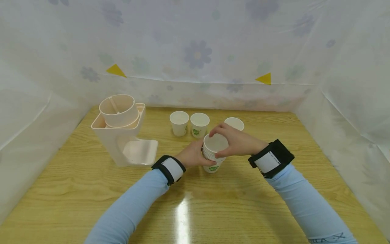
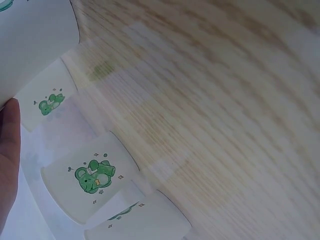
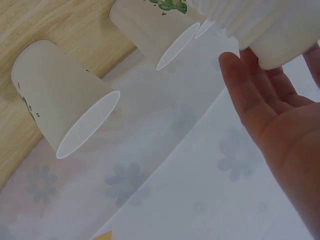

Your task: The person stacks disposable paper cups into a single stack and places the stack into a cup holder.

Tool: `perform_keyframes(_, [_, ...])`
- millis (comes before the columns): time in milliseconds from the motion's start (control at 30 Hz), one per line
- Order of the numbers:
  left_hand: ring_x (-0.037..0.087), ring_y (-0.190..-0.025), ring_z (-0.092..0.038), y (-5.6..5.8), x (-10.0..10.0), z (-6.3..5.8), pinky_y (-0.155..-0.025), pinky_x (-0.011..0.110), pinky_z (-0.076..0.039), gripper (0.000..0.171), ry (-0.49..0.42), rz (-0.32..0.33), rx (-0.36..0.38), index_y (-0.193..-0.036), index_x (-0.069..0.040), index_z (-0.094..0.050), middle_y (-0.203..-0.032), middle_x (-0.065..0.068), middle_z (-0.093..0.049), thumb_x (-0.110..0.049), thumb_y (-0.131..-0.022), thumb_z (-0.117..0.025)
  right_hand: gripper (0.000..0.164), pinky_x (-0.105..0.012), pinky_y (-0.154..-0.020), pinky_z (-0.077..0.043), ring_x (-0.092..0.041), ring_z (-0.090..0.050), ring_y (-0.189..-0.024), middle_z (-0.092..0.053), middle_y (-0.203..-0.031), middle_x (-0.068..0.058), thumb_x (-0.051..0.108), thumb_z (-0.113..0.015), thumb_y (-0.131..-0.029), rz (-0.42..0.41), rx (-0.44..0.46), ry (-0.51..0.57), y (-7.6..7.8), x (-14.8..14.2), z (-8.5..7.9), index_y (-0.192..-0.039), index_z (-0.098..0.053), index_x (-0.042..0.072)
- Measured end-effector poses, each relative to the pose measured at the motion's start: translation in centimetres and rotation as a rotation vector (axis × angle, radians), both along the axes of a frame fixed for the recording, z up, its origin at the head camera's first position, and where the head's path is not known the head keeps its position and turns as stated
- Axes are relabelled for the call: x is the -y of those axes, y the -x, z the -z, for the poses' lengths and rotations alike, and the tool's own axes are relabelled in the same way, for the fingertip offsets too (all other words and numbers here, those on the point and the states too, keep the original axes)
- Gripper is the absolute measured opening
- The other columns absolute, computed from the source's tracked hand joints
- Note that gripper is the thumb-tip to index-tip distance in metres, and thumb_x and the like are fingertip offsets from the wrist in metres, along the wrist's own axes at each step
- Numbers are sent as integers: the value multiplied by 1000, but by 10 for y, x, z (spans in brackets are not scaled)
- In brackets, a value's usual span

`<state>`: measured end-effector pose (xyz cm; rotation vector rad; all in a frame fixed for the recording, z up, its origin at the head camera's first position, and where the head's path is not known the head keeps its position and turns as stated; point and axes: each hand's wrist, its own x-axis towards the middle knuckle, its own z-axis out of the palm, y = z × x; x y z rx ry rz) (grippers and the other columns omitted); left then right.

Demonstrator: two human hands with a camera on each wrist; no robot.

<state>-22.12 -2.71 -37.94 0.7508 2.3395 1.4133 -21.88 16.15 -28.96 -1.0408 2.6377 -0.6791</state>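
My left hand (image 1: pixel 192 155) grips a stack of white paper cups (image 1: pixel 210 156) from the left side, with the thumb across its near face. The stack is upright, mouths up, close over the table, and a green print shows low on it. My right hand (image 1: pixel 240 140) holds the top paper cup (image 1: pixel 220 140) by its rim, fingers at the far side and thumb at the near side. In the right wrist view, the fingers (image 3: pixel 245 90) curve beside that cup's rim, and the stacked rims show as ridges.
Three single paper cups stand farther back: two side by side, a left cup (image 1: pixel 179 124) and a middle cup (image 1: pixel 199 126), and a right cup (image 1: pixel 234 122) behind my right hand. A cream plastic holder (image 1: pixel 112 142) with a round tube and a low shelf stands at left.
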Motion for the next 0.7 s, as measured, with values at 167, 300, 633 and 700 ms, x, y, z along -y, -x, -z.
perform_keyframes(167, [19, -113, -55, -1, 0, 0, -96, 35, -45, 72, 6, 3, -16, -134, -13, -43, -126, 4, -57, -16, -72, -80, 51, -41, -86, -48, -25, -52, -104, -47, -120, -9, 24, -78, -73, -11, -4, -7, -1, 0, 2, -117, -55, 11])
perform_keyframes(300, [18, -113, -55, -1, 0, 0, -96, 35, -45, 74, 15, 6, -27, -135, -14, -42, -125, 4, -57, -17, -72, -80, 52, -41, -87, -47, -25, -52, -104, -47, -121, -9, 23, -78, -73, -15, 4, -13, -1, 0, 2, -117, -55, 11])
perform_keyframes(633, [18, -113, -55, 0, -2, 2, -96, 35, -45, 74, -14, 23, -27, -136, -15, -41, -126, 3, -56, -15, -72, -80, 57, -44, -90, -46, -27, -50, -108, -47, -124, -10, 32, -77, -76, 25, -8, 2, 3, -6, 2, -123, -53, 10])
perform_keyframes(700, [19, -114, -55, 0, -1, 4, -97, 36, -45, 75, -26, 23, -28, -136, -14, -41, -127, 4, -56, -15, -72, -80, 59, -46, -93, -44, -28, -48, -113, -48, -127, -11, 35, -73, -80, 81, -35, 38, 9, -8, 1, -126, -50, 7])
